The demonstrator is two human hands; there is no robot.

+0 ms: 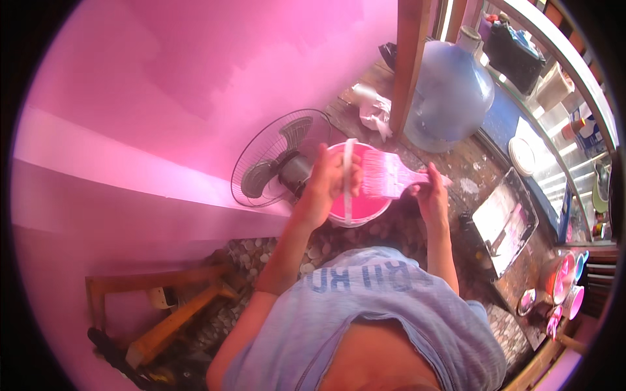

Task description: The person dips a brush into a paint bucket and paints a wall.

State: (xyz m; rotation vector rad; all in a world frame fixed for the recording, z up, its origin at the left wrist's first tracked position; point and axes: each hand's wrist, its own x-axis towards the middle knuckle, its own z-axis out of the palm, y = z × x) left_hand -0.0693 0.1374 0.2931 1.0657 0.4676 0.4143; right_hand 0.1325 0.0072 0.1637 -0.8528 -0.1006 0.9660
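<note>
My left hand (pixel 326 183) has its fingers around the white handle of a bucket of pink paint (pixel 364 207), with the handle passing over the bucket's mouth. In my right hand (pixel 431 188) is the handle of a wide paintbrush (pixel 386 175). The brush is held level above the right part of the bucket, its pink-coated bristles pointing left towards my left fingers. Whether the bristles touch those fingers cannot be told. A wall painted pink (pixel 186 88) rises on the left, with uneven darker and lighter patches.
A wire-caged fan (pixel 281 161) stands just left of the bucket. Beyond, a large blue water jug (pixel 447 97) stands behind a wooden post (pixel 410 68). At right are a paint tray (pixel 506 222) and paint containers (pixel 574 302). A wooden frame (pixel 176 322) lies lower left on pebbled ground.
</note>
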